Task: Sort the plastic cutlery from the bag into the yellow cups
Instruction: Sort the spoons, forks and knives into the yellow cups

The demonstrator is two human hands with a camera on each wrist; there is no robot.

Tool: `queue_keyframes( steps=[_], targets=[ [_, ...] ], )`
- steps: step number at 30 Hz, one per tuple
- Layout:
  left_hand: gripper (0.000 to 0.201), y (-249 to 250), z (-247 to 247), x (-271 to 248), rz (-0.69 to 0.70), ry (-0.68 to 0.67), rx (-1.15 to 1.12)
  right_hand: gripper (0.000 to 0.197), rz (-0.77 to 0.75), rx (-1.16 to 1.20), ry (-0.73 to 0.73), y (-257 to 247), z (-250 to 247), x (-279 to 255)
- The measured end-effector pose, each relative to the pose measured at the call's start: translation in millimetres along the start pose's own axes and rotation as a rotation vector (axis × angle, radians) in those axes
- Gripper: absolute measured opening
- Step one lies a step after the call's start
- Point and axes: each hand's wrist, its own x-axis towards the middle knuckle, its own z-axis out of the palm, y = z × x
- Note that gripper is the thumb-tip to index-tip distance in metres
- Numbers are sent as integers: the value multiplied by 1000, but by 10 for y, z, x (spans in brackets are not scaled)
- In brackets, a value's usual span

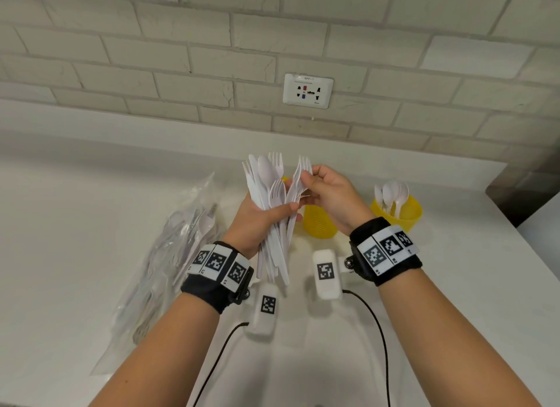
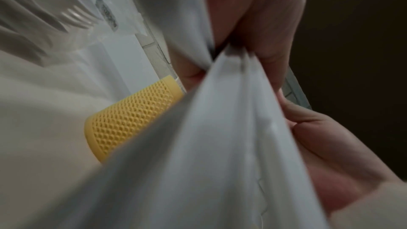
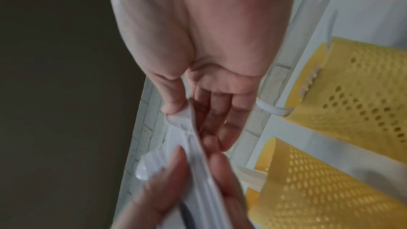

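Note:
My left hand (image 1: 283, 209) grips a thick bundle of white plastic cutlery (image 1: 272, 234), forks, spoons and knives fanned upward, above the counter. My right hand (image 1: 309, 179) pinches the forks (image 1: 303, 165) at the bundle's right top between thumb and fingers. In the right wrist view the thumb (image 3: 174, 105) presses on a white fork head. One yellow mesh cup (image 1: 318, 224) stands behind my hands. Another yellow cup (image 1: 403, 215), further right, holds spoons (image 1: 391, 191). A third yellow rim (image 1: 285, 179) peeks from behind the bundle. The blurred bundle (image 2: 220, 145) fills the left wrist view.
The clear plastic bag (image 1: 169, 255) with more white cutlery lies on the white counter (image 1: 75, 224) to the left. A brick wall with a socket (image 1: 307, 91) rises behind. The counter ends in a step at the right (image 1: 515, 212).

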Motion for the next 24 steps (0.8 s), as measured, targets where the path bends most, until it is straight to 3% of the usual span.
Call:
queue_keyframes(
  steps=[7,12,15,17,20,21,22,24],
  targets=[
    [44,-72,-21,5,-49,39,-18,15,-58,74,111,-96,-69,20],
    [42,-115,-97,-5,-75,123,41,15,-279,77,361,-262,-291,112],
    [36,-143,-147,-3,-52,154,53,17,-387,-56,481,-340,-428,168],
    [35,-147,-156,5,-26,142,67,18,-364,-199,526,-257,-486,231],
    [31,-117,-125,-4,4,109,62,12,-123,-471,483,19,-553,288],
    [30,-108,-116,-7,12,98,53,26,-54,-553,459,107,-559,273],
    [30,-94,-104,-10,20,88,43,39,-43,-610,450,178,-552,250],
    [30,-72,-95,-14,37,69,22,49,-174,-675,480,197,-462,193]
  ],
)
